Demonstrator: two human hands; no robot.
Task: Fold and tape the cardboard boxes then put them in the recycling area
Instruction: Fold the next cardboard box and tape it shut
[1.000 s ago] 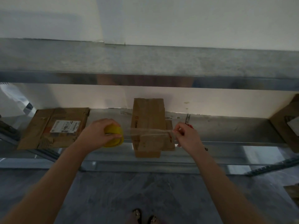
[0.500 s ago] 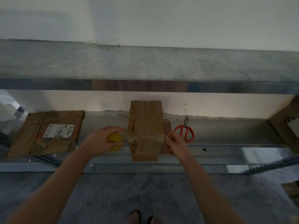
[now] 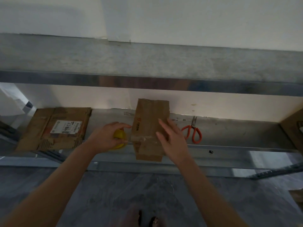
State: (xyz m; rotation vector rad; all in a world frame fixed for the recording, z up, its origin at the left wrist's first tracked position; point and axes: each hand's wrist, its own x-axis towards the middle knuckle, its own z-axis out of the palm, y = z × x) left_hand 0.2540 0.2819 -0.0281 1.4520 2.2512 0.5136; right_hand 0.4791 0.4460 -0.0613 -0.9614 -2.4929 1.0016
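A: Far left of the lower shelf (image 3: pixel 229 136)?
B: Flattened cardboard box (image 3: pixel 54 128), lying flat, white label up, well apart from both hands.
A: And next along?
B: Left hand (image 3: pixel 105 138), fingers and thumb curled round a yellow tape roll (image 3: pixel 120 136), gripping it just beside the left edge of the folded box (image 3: pixel 147 122).
A: Where exactly, that folded box?
B: Middle of the shelf, lengthwise toward the wall, near end sticking out past the front lip. Banded across its near half by a strip of clear tape (image 3: pixel 144 138), running on toward the roll.
A: Right hand (image 3: pixel 172 138)?
B: Laid flat on the box's right side, fingers straight and spread, gripping nothing.
A: Further right?
B: Orange-handled scissors (image 3: pixel 192 131), blades pointing at the wall, just beside that hand but not touched. Beyond, at the frame's edge, part of another brown carton (image 3: pixel 293 128)
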